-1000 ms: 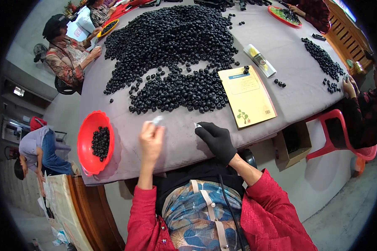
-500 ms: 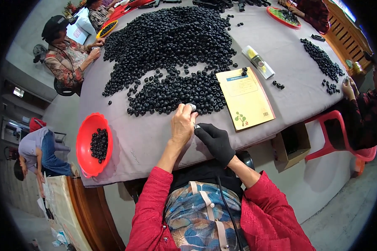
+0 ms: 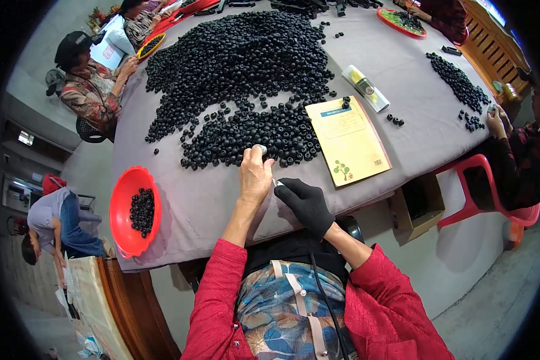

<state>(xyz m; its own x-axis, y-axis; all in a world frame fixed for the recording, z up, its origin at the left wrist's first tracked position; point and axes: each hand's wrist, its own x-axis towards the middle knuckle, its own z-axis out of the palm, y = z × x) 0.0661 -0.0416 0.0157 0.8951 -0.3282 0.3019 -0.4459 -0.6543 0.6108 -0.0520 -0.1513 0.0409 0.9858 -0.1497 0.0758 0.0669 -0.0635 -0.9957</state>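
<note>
My left hand [image 3: 255, 176] is bare, with a whitish cover on one fingertip. Its fingers are curled at the near edge of a heap of small round black pieces [image 3: 252, 133], many showing a hole; whatever they pinch is hidden. My right hand [image 3: 306, 204], in a black glove, is closed around a small pale pointed tool [image 3: 276, 182]. The tool's tip sticks out towards my left thumb, a little apart from it. A much larger heap of the same pieces [image 3: 240, 57] lies behind the near one.
A red scalloped bowl [image 3: 119, 210] on the left holds more black pieces. Right of the heap lie a yellow booklet [image 3: 349, 144] and a clear case [image 3: 366, 89]. Co-workers sit around the cloth-covered table [image 3: 414, 150]. A pink chair [image 3: 486, 186] stands at right.
My left hand has shifted slightly left, away from the pointed tool, and its thumb has come apart from the tip. My right hand has barely moved. The left co-worker's hands have lifted slightly.
</note>
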